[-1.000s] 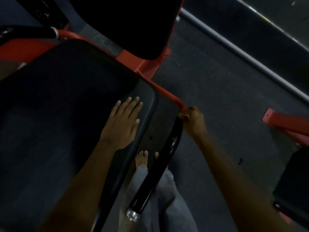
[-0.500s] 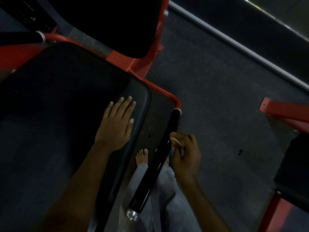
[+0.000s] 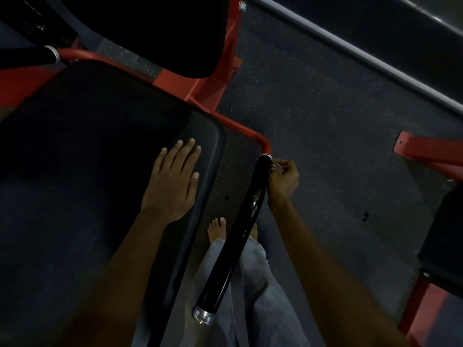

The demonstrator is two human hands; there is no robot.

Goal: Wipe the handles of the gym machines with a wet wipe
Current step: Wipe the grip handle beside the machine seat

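A glossy black handle (image 3: 238, 236) with a silver end cap runs diagonally from a red frame tube (image 3: 260, 140) down toward me. My right hand (image 3: 284, 180) is at the handle's upper end, on its right side, fingers curled around a small pale wet wipe (image 3: 275, 167) pressed against the grip. My left hand (image 3: 174, 182) lies flat, fingers spread, on the black seat pad (image 3: 87, 171) to the left of the handle. A second black handle (image 3: 25, 57) shows at the far left edge.
A black back pad (image 3: 150, 28) on a red post stands behind the seat. Red frame parts of another machine (image 3: 431, 151) sit at the right. My bare feet and grey trouser legs (image 3: 253, 284) are under the handle, on dark speckled floor.
My right hand slid down the handle from its top to the middle, then back up to the top end. The left hand has stayed flat on the seat.
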